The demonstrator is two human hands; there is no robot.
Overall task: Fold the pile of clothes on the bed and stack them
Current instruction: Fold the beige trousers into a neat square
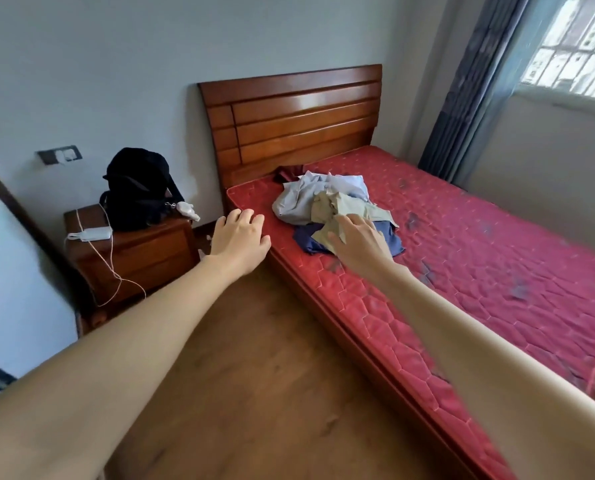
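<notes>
Both bare forearms reach fwd from the bottom of the view over the wood floor (254, 393). Left hand (238, 239) hangs in the air by the bed's near corner, fingers spread & relaxed, holding nothing; can't tell if it touches the mattress edge. Right hand (360, 244) is stretched out w/ straight fingers over the near side of the pile of clothes (330, 209); fingertips are at the khaki garment (351, 206), contact unclear, nothing gripped. Pile sits unfolded on the red quilted mattress (479, 254), near the head end & the left edge: khaki piece on top, dark blue garment (308, 239) under it at the front, pale grey-white shirt (299, 199) behind, a maroon piece (287, 173) furthest back by the wooden headboard (296, 116). Left of the bed, a wooden nightstand (140, 251) carries a black backpack (138, 188) and a white charger w/ cable (93, 233). Far right: grey curtain (469, 91) beside a barred window (576, 43).
</notes>
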